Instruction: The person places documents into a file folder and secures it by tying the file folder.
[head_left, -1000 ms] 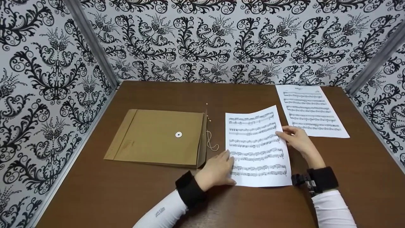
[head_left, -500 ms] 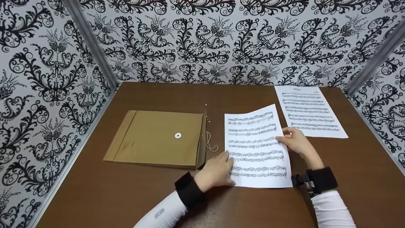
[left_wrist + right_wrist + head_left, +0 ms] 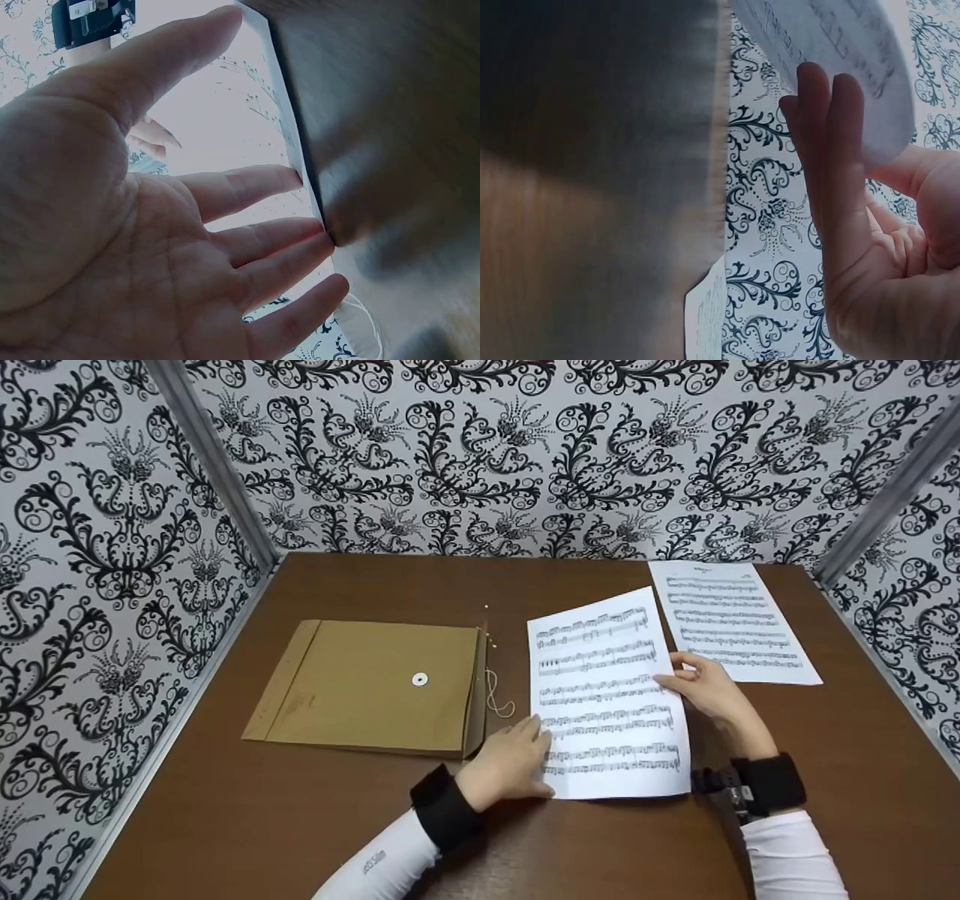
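Note:
A sheet of printed music (image 3: 600, 686) stands partly raised from the brown table, its right side higher than its left. My right hand (image 3: 709, 690) pinches its right edge between thumb and fingers; the right wrist view has the paper (image 3: 889, 112) curving between them. At the lower left edge, my left hand (image 3: 508, 757) touches the sheet with spread, nearly straight fingers, as the left wrist view confirms with the fingertips (image 3: 300, 178) along the paper's border. To the left lies a brown envelope (image 3: 375, 690) with a white button closure (image 3: 420, 679), its opening side facing the sheet.
Another music sheet (image 3: 739, 622) lies flat at the back right. A loose string (image 3: 501, 701) trails from the envelope's right side. Patterned panels (image 3: 480, 457) rise behind the table (image 3: 360, 825) and on both sides.
The sheet's upper part has lifted and its top right corner has risen. My right hand keeps its pinch and shifts slightly; the left hand stays at the left edge.

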The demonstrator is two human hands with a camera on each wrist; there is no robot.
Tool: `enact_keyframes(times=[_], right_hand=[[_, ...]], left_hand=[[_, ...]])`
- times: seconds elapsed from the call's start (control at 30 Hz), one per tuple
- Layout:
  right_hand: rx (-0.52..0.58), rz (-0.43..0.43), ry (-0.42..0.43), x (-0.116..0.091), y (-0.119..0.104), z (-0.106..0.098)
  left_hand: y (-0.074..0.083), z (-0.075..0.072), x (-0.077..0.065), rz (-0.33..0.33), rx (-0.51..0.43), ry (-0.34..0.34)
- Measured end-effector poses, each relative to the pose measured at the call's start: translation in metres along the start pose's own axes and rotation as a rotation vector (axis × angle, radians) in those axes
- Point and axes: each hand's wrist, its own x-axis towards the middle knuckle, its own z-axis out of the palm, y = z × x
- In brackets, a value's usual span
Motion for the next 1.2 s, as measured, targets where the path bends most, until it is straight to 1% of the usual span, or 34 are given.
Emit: enact_keyframes(times=[0.17,0.23,0.3,0.4,0.5,0.57,0.73,0.87,1.03,1.13,1.2], right_hand=[[-0.004,-0.025,-0.014,-0.001,-0.004,-0.003],[0.012,-0.032,-0.013,-0.001,-0.006,-0.004],[0.036,-0.046,-0.009,-0.003,-0.008,-0.006],[0.076,-0.053,0.003,-0.006,-0.011,-0.011],[0.118,-0.044,0.028,-0.011,-0.015,-0.017],[0.157,-0.036,0.041,-0.014,-0.017,-0.02],[0.252,-0.056,0.053,-0.016,-0.019,-0.023],[0.326,-0.064,0.07,-0.016,-0.018,-0.02],[0.41,-0.064,0.099,-0.016,-0.018,-0.017],[0.441,-0.07,0.101,-0.016,-0.018,-0.015],[0.454,-0.075,0.098,-0.015,-0.019,-0.013]], left_hand=[[-0.005,-0.003,-0.003,0.054,0.013,0.04],[-0.007,-0.006,-0.005,0.069,0.013,0.055],[-0.008,-0.008,-0.006,0.067,-0.002,0.057],[-0.01,-0.015,-0.01,0.032,-0.049,0.038],[-0.012,-0.023,-0.014,-0.014,-0.111,0.013],[-0.015,-0.028,-0.016,-0.03,-0.146,0.007],[-0.022,-0.037,-0.017,-0.026,-0.263,0.01],[-0.027,-0.039,-0.013,0.001,-0.362,0.034],[-0.035,-0.038,-0.007,0.077,-0.51,0.092],[-0.039,-0.039,-0.005,0.112,-0.599,0.121],[-0.041,-0.04,-0.004,0.119,-0.648,0.128]])
